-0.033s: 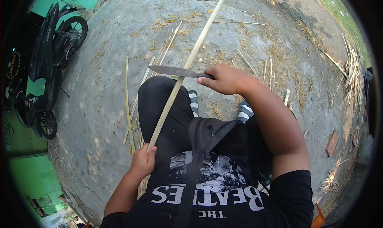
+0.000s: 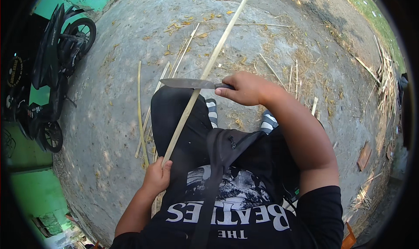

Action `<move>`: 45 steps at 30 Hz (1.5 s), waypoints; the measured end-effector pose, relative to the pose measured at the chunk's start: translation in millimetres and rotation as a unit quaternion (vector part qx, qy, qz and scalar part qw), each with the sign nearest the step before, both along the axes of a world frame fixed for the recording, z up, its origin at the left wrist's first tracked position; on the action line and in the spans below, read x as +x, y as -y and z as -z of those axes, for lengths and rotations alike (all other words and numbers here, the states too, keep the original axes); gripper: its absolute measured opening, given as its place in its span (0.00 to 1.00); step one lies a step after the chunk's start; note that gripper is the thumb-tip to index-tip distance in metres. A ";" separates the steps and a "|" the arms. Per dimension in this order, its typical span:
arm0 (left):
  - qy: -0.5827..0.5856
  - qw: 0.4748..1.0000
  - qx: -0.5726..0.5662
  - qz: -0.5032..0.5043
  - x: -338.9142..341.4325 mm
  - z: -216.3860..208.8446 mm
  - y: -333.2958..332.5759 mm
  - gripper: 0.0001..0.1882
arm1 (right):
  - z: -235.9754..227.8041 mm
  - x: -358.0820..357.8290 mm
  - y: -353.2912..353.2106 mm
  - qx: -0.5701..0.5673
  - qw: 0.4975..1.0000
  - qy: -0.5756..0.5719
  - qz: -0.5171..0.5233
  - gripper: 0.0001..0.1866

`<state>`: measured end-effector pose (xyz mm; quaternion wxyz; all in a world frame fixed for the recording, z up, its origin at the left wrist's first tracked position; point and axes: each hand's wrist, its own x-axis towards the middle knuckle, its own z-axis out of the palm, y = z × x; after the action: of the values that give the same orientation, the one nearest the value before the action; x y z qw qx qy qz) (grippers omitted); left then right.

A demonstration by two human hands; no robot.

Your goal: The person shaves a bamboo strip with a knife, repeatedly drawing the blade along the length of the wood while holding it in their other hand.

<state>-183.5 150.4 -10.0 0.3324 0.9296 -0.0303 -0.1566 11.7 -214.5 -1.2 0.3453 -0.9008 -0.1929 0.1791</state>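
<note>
A long pale bamboo strip [image 2: 221, 44] slants from my left hip over my left thigh and out toward the far ground. Near its lower end my left hand [image 2: 157, 178] is closed around it, thumb on top. My right hand [image 2: 245, 88] grips the dark handle of a knife [image 2: 183, 83]. The broad blade lies across the strip just above my left knee, its tip pointing left. Part of the handle is hidden inside my right fist.
More strips [image 2: 140, 105] lie on the concrete beside my left leg. Shavings and dry leaves are scattered ahead. A heap of thin strips [image 2: 386, 76] lies at the far right, with a flat reddish-brown piece [image 2: 363, 156] nearer. A motorcycle [image 2: 52, 61] stands at the left.
The knife and my right hand have shifted slightly along the strip toward me, with the blade a little farther left. My left hand holds nearly the same place.
</note>
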 end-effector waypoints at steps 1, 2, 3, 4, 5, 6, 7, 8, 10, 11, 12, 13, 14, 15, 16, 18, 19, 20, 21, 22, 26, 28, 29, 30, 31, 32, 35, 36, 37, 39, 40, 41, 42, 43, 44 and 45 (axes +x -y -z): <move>0.005 1.000 0.002 -0.001 -3.3 1.0 0.3 0.21 | -6.5 -4.8 -3.4 -0.025 0.999 0.001 -0.032 0.31; 0.004 1.000 0.003 -0.003 -3.0 0.4 0.0 0.21 | -9.4 -7.3 -5.4 -0.050 0.997 0.002 -0.064 0.31; -0.004 1.000 0.012 -0.007 0.1 -1.4 0.0 0.21 | -0.6 -1.6 -0.1 -0.021 0.997 0.026 -0.065 0.31; -0.010 1.000 0.019 -0.005 3.8 -3.2 1.5 0.21 | -0.3 4.3 6.6 -0.023 0.997 0.026 -0.063 0.31; -0.010 1.000 0.017 -0.002 2.5 -3.8 2.5 0.21 | -1.4 9.9 12.5 -0.025 0.999 -0.005 -0.042 0.31; -0.013 1.000 0.006 0.002 -0.4 -4.2 3.4 0.21 | -2.2 11.4 16.7 -0.026 0.999 -0.036 -0.021 0.30; -0.014 1.000 -0.002 0.001 -1.1 -2.7 3.1 0.21 | 0.6 2.1 11.7 -0.004 1.000 -0.012 -0.007 0.30; -0.011 1.000 -0.002 0.000 -0.2 -1.6 2.6 0.21 | -0.1 0.9 10.0 -0.003 1.000 -0.009 -0.009 0.30; -0.009 1.000 0.010 0.003 -0.3 0.1 0.6 0.21 | -7.6 -2.6 5.9 -0.020 1.000 0.010 -0.019 0.30; -0.011 1.000 0.011 0.004 -1.1 0.7 -0.8 0.21 | -19.1 -5.8 -0.1 -0.057 0.997 -0.014 -0.042 0.32; 0.000 1.000 0.010 0.004 -1.9 1.4 -2.4 0.21 | -17.6 -4.5 0.9 -0.056 0.997 -0.016 -0.042 0.32; 0.012 1.000 0.012 0.001 -4.6 -0.4 -2.4 0.21 | -17.3 0.6 4.0 -0.039 0.998 -0.023 -0.040 0.32; 0.008 1.000 0.010 0.006 -4.8 -3.2 0.0 0.21 | -18.7 3.4 11.0 -0.026 0.999 -0.032 -0.031 0.32; -0.005 1.000 0.011 0.008 -3.6 -7.1 3.4 0.21 | -17.8 11.6 19.7 -0.053 0.997 -0.041 -0.034 0.32; -0.011 1.000 0.013 0.008 5.8 -8.1 6.7 0.21 | -14.9 11.9 20.2 -0.053 0.997 -0.037 -0.030 0.32; 0.003 1.000 0.014 0.004 5.8 -2.8 4.8 0.21 | -7.0 6.4 8.5 -0.026 0.999 -0.017 -0.013 0.34; 0.008 1.000 0.013 0.006 2.4 -0.7 2.9 0.21 | -16.8 1.6 5.1 -0.041 0.999 -0.030 -0.016 0.34; 0.007 1.000 0.014 0.005 1.2 -0.7 1.4 0.21 | -19.6 -1.8 -0.3 -0.040 0.999 -0.031 -0.017 0.34; 0.017 1.000 0.021 0.008 0.4 -1.3 -0.3 0.21 | -21.0 -4.5 -6.0 -0.063 0.997 -0.029 -0.044 0.34; 0.026 0.999 0.029 0.011 -2.3 -2.7 -1.3 0.21 | -21.1 -7.6 -8.9 -0.085 0.993 -0.029 -0.071 0.34; 0.013 0.999 0.039 0.007 10.0 -6.8 7.9 0.21 | -13.9 13.8 13.8 -0.038 0.998 -0.054 -0.017 0.33; 0.000 1.000 0.013 0.010 5.7 -6.3 6.9 0.21 | -7.0 6.8 12.3 -0.015 1.000 -0.013 -0.017 0.31; 0.000 1.000 0.013 0.010 4.3 -6.0 5.3 0.21 | -4.5 1.2 11.1 0.009 0.999 0.024 -0.018 0.30; 0.002 1.000 0.009 0.010 3.7 -5.5 2.9 0.21 | -3.8 -0.7 9.2 0.009 1.000 0.025 -0.018 0.30; 0.003 1.000 0.007 0.008 2.1 -4.9 0.9 0.21 | -8.4 -2.7 2.9 -0.027 0.999 0.001 -0.040 0.32; 0.002 1.000 0.007 0.007 1.1 -3.9 0.3 0.21 | -13.7 -5.3 -2.8 -0.062 0.996 -0.022 -0.063 0.34; 0.018 1.000 0.009 0.014 -2.5 -6.3 1.8 0.21 | -13.1 12.1 12.1 -0.070 0.997 -0.022 -0.035 0.35; 0.005 1.000 0.007 0.016 -3.9 -10.4 3.6 0.21 | -7.6 14.5 23.5 -0.066 0.997 -0.023 0.011 0.35; 0.001 1.000 0.005 0.011 2.1 -9.8 5.3 0.21 | -7.4 16.3 23.0 -0.054 0.997 -0.017 0.042 0.35; 0.017 1.000 0.013 0.018 8.2 -5.0 5.8 0.21 | -11.3 18.6 26.5 -0.060 0.998 -0.015 0.024 0.35; 0.022 0.999 0.024 0.026 6.2 -3.8 3.3 0.21 | -15.4 11.0 24.0 -0.063 0.998 -0.024 0.007 0.34; 0.020 0.999 0.025 0.025 5.6 -3.6 1.4 0.21 | -19.8 3.7 16.8 -0.073 0.997 -0.007 -0.025 0.34; 0.014 0.999 0.020 0.021 5.1 -3.9 -0.5 0.21 | -17.8 -3.8 5.5 -0.072 0.997 -0.009 -0.027 0.34; 0.008 1.000 0.015 0.017 3.4 -4.6 -0.5 0.21 | -17.4 -12.2 -4.8 -0.072 0.996 0.005 -0.048 0.32; 0.006 1.000 0.015 0.015 2.7 -4.4 0.8 0.21 | -16.4 -16.4 -10.2 -0.071 0.995 0.019 -0.069 0.29; 0.013 1.000 0.024 0.014 2.8 -3.9 2.9 0.21 | -14.0 -11.7 -6.3 -0.065 0.994 0.030 -0.077 0.29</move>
<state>-180.7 147.4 -6.1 0.3071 0.9388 -0.0443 -0.1496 0.0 -208.3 12.8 0.2653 -0.9089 -0.2597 0.1900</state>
